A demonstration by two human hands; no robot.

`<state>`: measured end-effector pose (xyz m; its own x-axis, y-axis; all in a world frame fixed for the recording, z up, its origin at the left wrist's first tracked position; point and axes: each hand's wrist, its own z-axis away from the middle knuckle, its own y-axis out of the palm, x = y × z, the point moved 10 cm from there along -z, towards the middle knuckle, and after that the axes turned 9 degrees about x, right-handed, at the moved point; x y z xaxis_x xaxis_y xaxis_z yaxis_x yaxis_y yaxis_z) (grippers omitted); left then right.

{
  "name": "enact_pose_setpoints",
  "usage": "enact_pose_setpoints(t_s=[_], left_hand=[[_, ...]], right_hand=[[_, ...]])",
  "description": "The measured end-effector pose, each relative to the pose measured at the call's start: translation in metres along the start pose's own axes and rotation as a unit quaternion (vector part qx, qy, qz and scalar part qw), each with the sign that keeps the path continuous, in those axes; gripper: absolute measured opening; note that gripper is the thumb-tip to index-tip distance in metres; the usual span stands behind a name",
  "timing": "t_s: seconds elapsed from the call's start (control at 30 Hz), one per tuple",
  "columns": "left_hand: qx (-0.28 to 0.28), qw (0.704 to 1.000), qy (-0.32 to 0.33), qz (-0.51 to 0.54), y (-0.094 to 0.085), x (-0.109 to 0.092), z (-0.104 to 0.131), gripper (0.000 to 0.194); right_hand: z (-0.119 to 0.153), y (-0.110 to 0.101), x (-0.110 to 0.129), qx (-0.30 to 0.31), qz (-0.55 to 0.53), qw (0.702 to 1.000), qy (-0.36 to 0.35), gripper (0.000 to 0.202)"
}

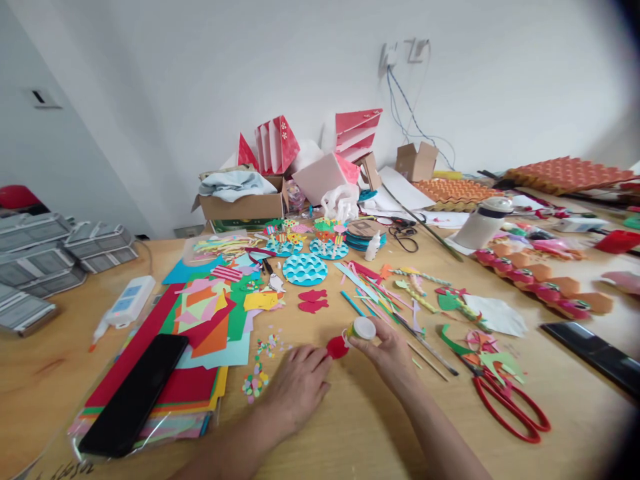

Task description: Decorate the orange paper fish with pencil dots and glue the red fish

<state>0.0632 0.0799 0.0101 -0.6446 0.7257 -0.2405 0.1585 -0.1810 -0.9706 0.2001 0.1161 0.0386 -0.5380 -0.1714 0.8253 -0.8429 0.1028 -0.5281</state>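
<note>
My right hand (387, 350) is closed around a small glue stick (361, 328) with a pale round end and a yellow-green band. Its lower end is against a small red paper cutout (337, 347) on the table. My left hand (300, 383) rests palm down, fingers stretched out, with fingertips at the cutout's left edge. Beyond my hands lie dark red fish-shaped paper pieces (313, 301) and a round blue wavy-patterned disc (305, 269). Small coloured paper dots (256, 380) are scattered left of my left hand.
Stacked coloured paper (200, 393) with a black phone (135, 393) on it lies at left, near a glue gun (125, 307). Red-handled scissors (513, 407) and paper strips (380, 293) are at right. Decorated blue discs (327, 250) and an open carton (243, 207) stand farther back.
</note>
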Motion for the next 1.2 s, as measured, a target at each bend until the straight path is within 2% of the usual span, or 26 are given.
enact_pose_setpoints(t_s=[0.17,0.33,0.5,0.8,0.93,1.1,1.2], left_hand=[[0.002,1.0,-0.001,0.001,0.0,0.0,0.001,0.035],[-0.005,1.0,-0.001,0.002,0.0,0.0,0.0,0.034],[-0.007,1.0,0.001,-0.003,0.002,0.001,0.0,0.034],[-0.008,1.0,0.001,-0.003,0.0,0.0,0.0,0.035],[-0.013,1.0,0.0,-0.003,0.001,0.0,0.0,0.036],[-0.013,1.0,0.003,0.006,0.003,0.001,-0.001,0.035],[-0.011,1.0,0.001,0.007,0.003,0.001,-0.001,0.036]], right_hand=[[-0.003,0.006,0.001,0.02,-0.02,1.0,-0.011,0.023],[-0.005,-0.003,-0.005,-0.004,-0.004,1.0,0.004,0.024],[-0.004,-0.001,-0.007,0.025,0.0,1.0,0.006,0.024],[-0.004,-0.001,-0.005,0.034,-0.004,0.999,-0.001,0.022],[-0.01,-0.004,-0.005,0.002,-0.021,1.0,0.012,0.022],[-0.015,0.005,-0.004,0.015,-0.024,1.0,0.005,0.022],[-0.015,0.003,-0.004,-0.002,-0.038,0.999,0.004,0.023]])
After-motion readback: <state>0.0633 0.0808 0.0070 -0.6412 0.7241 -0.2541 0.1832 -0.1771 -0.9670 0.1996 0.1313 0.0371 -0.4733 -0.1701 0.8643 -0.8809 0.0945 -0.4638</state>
